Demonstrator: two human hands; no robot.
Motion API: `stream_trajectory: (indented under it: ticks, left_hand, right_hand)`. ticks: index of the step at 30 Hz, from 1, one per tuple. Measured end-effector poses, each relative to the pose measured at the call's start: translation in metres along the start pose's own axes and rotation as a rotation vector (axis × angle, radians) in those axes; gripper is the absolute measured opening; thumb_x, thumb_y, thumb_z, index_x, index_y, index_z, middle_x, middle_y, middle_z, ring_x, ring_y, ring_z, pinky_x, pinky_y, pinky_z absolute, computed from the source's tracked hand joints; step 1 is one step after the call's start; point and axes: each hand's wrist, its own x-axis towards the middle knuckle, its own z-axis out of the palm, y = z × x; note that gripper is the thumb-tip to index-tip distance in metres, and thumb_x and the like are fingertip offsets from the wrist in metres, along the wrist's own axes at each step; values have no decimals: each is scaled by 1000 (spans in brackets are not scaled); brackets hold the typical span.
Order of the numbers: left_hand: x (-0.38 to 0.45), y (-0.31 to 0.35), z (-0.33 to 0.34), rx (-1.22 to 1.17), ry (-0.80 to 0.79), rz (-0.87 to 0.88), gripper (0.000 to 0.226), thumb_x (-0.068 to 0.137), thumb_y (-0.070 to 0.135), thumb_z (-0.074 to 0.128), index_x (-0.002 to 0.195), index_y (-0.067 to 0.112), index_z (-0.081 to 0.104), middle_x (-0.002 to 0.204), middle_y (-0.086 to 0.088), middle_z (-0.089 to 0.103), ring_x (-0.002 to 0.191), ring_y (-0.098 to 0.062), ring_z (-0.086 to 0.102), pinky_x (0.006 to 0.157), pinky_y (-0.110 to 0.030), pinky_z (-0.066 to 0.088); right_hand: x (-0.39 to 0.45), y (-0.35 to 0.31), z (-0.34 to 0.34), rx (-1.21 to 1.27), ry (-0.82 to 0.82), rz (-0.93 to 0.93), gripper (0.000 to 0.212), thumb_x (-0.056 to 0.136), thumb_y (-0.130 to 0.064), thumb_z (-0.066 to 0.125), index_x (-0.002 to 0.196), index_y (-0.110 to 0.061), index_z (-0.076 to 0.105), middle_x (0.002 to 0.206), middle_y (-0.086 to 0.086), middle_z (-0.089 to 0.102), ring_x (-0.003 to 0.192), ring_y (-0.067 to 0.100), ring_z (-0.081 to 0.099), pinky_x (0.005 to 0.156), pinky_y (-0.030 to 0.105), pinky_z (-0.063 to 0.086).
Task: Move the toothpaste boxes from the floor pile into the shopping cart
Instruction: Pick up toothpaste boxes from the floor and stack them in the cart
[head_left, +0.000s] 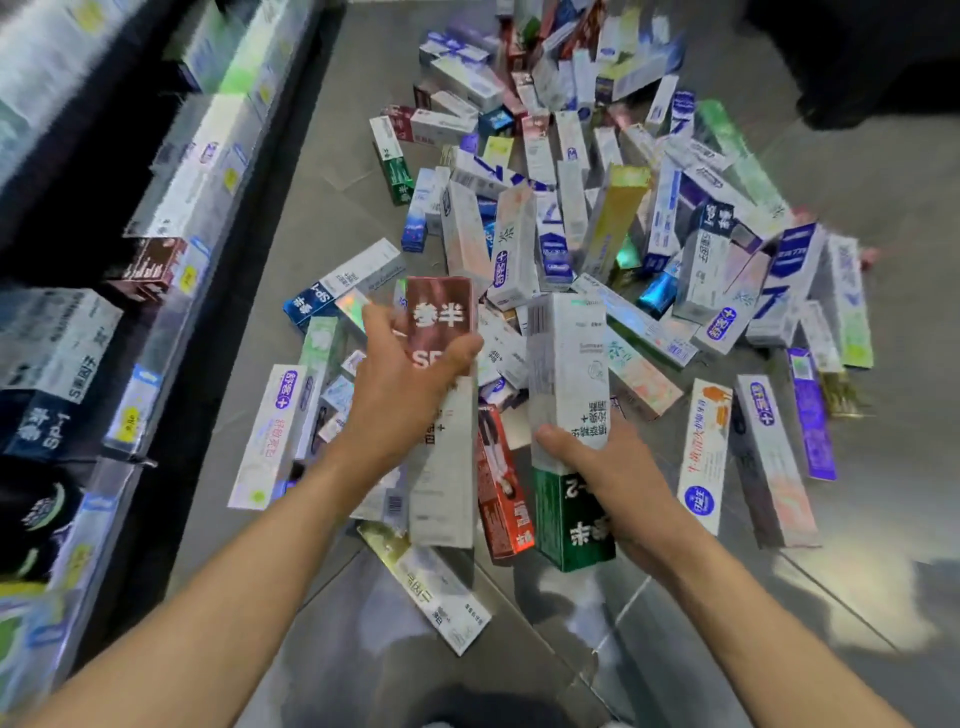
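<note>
Evidently early stage: left hand (402, 374) gripped maroon box (441, 317); right hand (597, 467) held white box (569, 374) and green box (571, 519). Floor pile (597, 218) lay large beyond hands; shopping cart unseen.

We see grey tiled floor (332, 156) carrying a loose pile of toothpaste boxes (571, 208), spread from centre out to 12 and 2 o'clock, many overlapping and tilted. Lying flat at the edges: a white-purple box (267, 434) at 9 o'clock, a gold-white box (426, 584) at 6, an orange-white box (705, 454) and a purple box (811, 413) at 3. At 9 to 11 o'clock a shelf unit (171, 291) stands on the floor, boxed stock blurred.
</note>
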Motion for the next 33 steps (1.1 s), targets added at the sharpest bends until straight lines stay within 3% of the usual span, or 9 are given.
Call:
stream_trajectory:
  ticks: [3,6,8,10,12,14,20,27,33]
  left_hand:
    - [-27,50,3,-85,12,-240,52,85,59,67,112,22,42,102,3,66,87,-12,66,70,-32,50]
    - [-61,119,-5,-307,-80,-482,44,88,60,62,114,26,53,96,2,74,78,-11,73,69,-33,60]
    - [-84,170,-16,-484,-171,-569,45,91,53,64,121,21,63,102,-6,77,94,-24,74,86,-48,60]
    - [-109,222,-28,-592,-240,-637,54,88,47,70,128,11,66,121,-22,69,110,-41,64,104,-61,45]
    - [-134,279,-42,-657,-270,-703,67,79,47,78,128,4,64,123,-29,59,107,-44,55,107,-63,37]
    - [-153,338,-57,-696,-297,-732,65,68,44,80,118,6,64,116,-23,54,91,-38,55,96,-59,43]
    - [-201,509,-86,-653,-437,-601,36,73,33,71,98,8,69,76,-14,67,57,-26,62,54,-31,55]
    - [-265,629,-84,-419,-722,-295,27,89,30,72,110,13,71,99,-18,76,82,-31,73,75,-42,60]
    - [-344,665,-43,-288,-1043,-173,44,75,51,82,107,22,72,113,-10,73,91,-24,75,86,-46,60]
  right_hand:
    - [-32,-59,-4,54,15,-10,43,73,-43,74,112,-30,61,100,-10,77,90,10,74,80,30,55]
    - [-73,-119,-11,81,58,24,50,71,-50,77,115,-34,61,108,-9,75,99,13,73,94,44,54]
    - [-104,-158,-19,116,112,48,55,72,-51,82,119,-34,60,113,-7,74,105,16,71,100,50,51]
    - [-140,-203,-27,157,145,101,65,73,-50,83,129,-31,56,119,-4,72,110,19,69,103,53,49]
    - [-181,-250,-35,196,152,143,76,73,-52,82,137,-31,49,125,-4,70,116,20,67,106,53,46]
    - [-225,-299,-45,222,189,168,79,71,-56,83,137,-34,48,127,-4,69,118,22,65,107,55,45]
    - [-351,-438,-62,239,305,153,63,81,-42,78,136,-31,49,125,-5,70,114,19,68,103,52,49]
    - [-482,-524,-50,324,713,40,69,68,-38,80,129,-21,53,112,-6,75,101,13,72,88,37,55]
    - [-596,-523,-27,480,1124,-26,37,86,-23,74,119,-22,57,107,-5,76,97,14,73,86,36,58]
